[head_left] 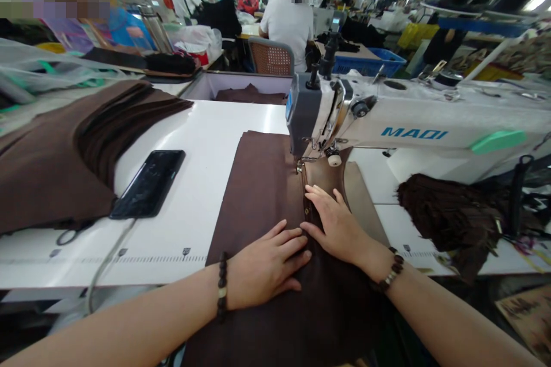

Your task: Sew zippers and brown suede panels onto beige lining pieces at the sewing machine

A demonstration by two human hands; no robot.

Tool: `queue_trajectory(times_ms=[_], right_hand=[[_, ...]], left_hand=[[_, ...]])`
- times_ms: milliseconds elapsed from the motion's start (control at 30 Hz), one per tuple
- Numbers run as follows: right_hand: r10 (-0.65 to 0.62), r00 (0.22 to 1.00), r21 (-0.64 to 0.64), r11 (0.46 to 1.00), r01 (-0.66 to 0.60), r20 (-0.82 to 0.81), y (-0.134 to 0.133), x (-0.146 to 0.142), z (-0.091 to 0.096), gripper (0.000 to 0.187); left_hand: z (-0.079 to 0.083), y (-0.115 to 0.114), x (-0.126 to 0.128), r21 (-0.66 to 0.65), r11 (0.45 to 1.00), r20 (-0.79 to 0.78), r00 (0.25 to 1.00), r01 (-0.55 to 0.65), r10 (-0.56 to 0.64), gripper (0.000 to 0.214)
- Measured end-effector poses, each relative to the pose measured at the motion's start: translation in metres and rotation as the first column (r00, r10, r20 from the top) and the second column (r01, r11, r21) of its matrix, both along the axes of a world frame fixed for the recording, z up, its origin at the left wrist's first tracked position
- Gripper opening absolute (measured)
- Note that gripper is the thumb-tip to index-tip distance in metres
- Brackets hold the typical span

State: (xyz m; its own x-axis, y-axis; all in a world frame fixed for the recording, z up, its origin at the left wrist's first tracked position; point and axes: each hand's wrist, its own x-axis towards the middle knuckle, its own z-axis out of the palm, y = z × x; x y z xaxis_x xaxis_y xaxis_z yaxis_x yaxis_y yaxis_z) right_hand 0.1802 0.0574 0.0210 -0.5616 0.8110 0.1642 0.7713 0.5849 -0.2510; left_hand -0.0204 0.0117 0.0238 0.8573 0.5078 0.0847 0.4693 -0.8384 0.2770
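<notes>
A dark brown fabric piece (253,195) lies on the white sewing table, its near part hanging over the front edge. My left hand (269,264) rests flat on it with the fingers spread toward the right. Closer to the needle, my right hand (336,223) lies on the fabric along a seam, fingers stretched out and thumb apart. A small brass-coloured spot shows beside that seam. The presser foot (299,167) of the sewing machine (413,120) stands on the fabric just ahead of my right fingertips. A lighter brown layer lies under the fabric on the right.
Stacked brown cut pieces (55,155) lie on the left, beside a black phone (148,183) with a cable. Dark brown bundled cloth (447,212) sits right, below the machine arm. Behind the table are a bin (206,85) with brown cloth and a seated person (288,20).
</notes>
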Motion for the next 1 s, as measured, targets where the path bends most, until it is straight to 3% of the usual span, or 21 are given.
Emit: queue_trajectory(times_ms=[233, 500, 1000], right_hand=[[0.016, 0.999, -0.029, 0.999, -0.015, 0.029, 0.005, -0.001, 0.002, 0.048], [0.098, 0.993, -0.041, 0.995, -0.095, 0.066, 0.011, 0.009, 0.004, 0.047], [0.08, 0.993, -0.026, 0.997, -0.078, 0.084, 0.013, 0.008, 0.004, 0.049]], left_hand=[[0.003, 0.0, 0.0, -0.005, 1.0, 0.015, 1.0, -0.006, 0.006, 0.044], [0.0, -0.007, 0.016, 0.049, 0.996, 0.008, 0.998, -0.07, 0.07, 0.047], [-0.004, -0.005, 0.014, 0.043, 0.996, 0.014, 0.997, -0.08, 0.079, 0.046]])
